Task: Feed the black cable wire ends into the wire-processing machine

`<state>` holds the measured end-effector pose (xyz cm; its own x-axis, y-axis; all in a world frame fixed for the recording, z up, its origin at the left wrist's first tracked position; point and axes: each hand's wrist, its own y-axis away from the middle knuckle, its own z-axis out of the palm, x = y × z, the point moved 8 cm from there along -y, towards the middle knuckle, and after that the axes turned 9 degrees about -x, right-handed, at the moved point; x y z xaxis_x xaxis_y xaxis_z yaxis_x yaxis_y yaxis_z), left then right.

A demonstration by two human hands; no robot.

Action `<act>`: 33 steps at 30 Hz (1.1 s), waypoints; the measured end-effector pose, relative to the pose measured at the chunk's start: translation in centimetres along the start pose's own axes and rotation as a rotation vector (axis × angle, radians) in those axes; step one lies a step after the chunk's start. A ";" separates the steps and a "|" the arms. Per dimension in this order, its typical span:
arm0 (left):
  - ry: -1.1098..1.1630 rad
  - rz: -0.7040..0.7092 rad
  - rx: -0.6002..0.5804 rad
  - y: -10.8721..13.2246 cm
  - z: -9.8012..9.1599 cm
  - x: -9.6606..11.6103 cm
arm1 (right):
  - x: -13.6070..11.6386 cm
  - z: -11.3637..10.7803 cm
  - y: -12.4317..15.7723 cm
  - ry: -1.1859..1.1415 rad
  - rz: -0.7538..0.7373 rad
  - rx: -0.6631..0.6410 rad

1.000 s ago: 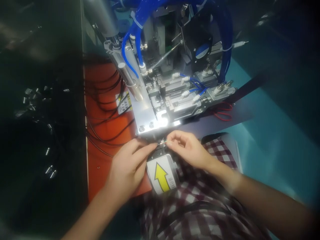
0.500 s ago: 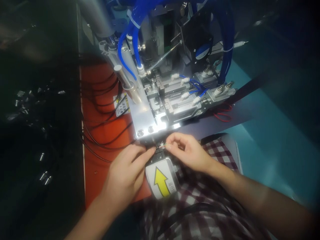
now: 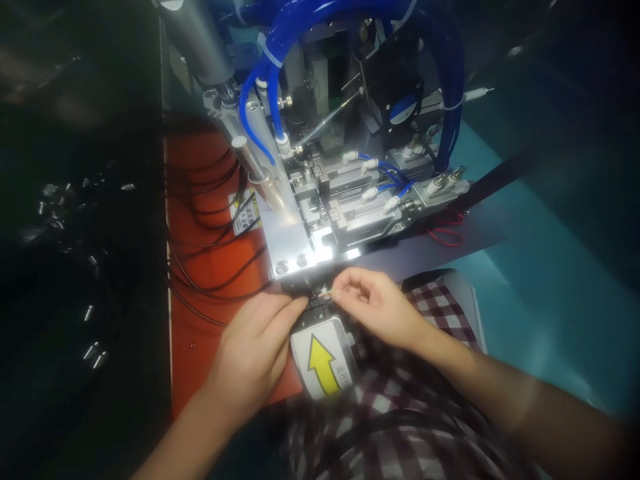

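My right hand is closed in a pinch on thin coloured wires, just below the front edge of a metal machine. My left hand is closed too, its thumb and forefinger together at the left end of the same spot. What the left fingertips hold is too small and hidden to make out. Between the two hands the wires lie over a small dark fixture. Below it sits a white label with a yellow arrow on a rounded housing.
Thick blue air hoses arch over the machine's cylinders. Several black cables cross the orange base plate on the left. Small shiny metal pieces lie on the dark surface at far left. A teal surface extends to the right.
My left fingertips have shifted very slightly left, away from the wires. My right hand keeps its pinch in nearly the same place. The view has moved a little.
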<state>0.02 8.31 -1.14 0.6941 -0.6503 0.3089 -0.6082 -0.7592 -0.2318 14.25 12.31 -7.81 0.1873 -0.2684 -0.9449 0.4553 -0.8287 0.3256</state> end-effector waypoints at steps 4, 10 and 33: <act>0.030 -0.008 0.016 0.2 0.1 -0.2 | 0.3 0.2 -0.1 -0.081 0.054 -0.026; 0.027 -0.019 0.011 0.2 0.1 -0.4 | -0.5 -0.6 0.7 0.013 -0.029 0.085; 0.002 -0.022 0.010 0.3 0.2 -0.4 | -0.4 -0.1 0.3 0.055 -0.053 0.093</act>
<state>-0.33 8.35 -1.47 0.7061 -0.6335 0.3162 -0.5890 -0.7734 -0.2342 14.46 12.21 -7.37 0.2135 -0.1975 -0.9568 0.3837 -0.8837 0.2680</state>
